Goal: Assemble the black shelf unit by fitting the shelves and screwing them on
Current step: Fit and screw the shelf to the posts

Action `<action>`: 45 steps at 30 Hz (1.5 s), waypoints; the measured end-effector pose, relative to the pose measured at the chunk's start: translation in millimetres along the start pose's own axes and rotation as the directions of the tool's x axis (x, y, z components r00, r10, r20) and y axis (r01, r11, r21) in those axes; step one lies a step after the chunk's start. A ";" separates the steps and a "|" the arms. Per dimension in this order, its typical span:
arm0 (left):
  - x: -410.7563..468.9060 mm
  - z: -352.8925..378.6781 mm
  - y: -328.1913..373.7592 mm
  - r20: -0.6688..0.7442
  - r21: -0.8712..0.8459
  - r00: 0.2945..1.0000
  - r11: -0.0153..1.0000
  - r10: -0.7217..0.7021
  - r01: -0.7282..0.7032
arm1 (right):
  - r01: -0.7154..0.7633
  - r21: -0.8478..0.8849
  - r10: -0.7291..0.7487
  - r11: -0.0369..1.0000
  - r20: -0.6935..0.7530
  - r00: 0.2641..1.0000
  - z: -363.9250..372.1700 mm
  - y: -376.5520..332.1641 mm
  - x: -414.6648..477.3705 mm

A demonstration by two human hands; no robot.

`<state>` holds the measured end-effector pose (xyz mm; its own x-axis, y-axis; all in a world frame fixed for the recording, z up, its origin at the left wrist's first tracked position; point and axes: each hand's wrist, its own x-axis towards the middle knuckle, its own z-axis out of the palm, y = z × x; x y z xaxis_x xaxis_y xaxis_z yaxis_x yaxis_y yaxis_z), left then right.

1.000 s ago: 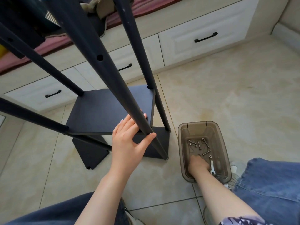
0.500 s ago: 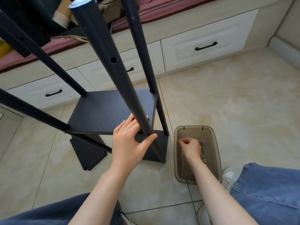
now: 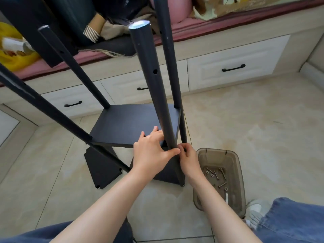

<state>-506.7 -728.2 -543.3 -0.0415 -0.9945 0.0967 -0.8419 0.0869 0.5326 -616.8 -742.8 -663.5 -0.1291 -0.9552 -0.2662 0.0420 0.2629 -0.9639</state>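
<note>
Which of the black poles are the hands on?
The front right pole, the one nearest the camera. The left hand grips it at the shelf corner, the right hand is against it; the other three stand untouched.

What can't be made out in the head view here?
All head view.
1. Whether the right hand pinches a screw: its curled fingers hide it.
2. Joint of near black round metal post and upper black flat shelf panel: left hand covers it.
3. White item in brown translucent plastic bin: small, blurred.
4. Leftmost black post top: cut by frame edge.
</note>
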 end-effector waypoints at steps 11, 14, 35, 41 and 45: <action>50.4 -73.5 -32.0 0.080 -0.254 0.988 0.956 -0.134 0.150 | 0.074 0.074 -0.084 0.995 0.150 0.985 48.7 -56.5 14.0; 53.6 -97.4 -54.0 0.039 -0.364 0.983 0.914 -0.180 0.182 | 0.153 0.050 -0.160 0.987 0.211 0.964 67.6 -74.5 18.7; -24.3 -110.8 -172.2 0.116 -0.696 0.755 0.489 -0.646 0.525 | 0.487 -0.391 -0.247 0.781 0.523 0.816 136.5 -94.4 24.7; -42.5 -70.6 -188.1 0.267 -0.826 0.694 0.211 -0.669 0.522 | 0.549 -0.590 -0.241 0.592 0.520 0.819 134.3 -72.1 26.6; -52.6 -55.0 -195.1 0.272 -0.815 0.662 0.199 -0.699 0.545 | 0.568 -0.627 -0.217 0.533 0.548 0.808 134.7 -62.7 22.6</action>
<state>-310.7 -689.6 -606.1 0.4146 -0.7350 -0.5366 0.2482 -0.4760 0.8437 -488.9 -799.1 -608.3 0.4299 -0.9029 -0.0029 -0.6718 -0.3177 -0.6692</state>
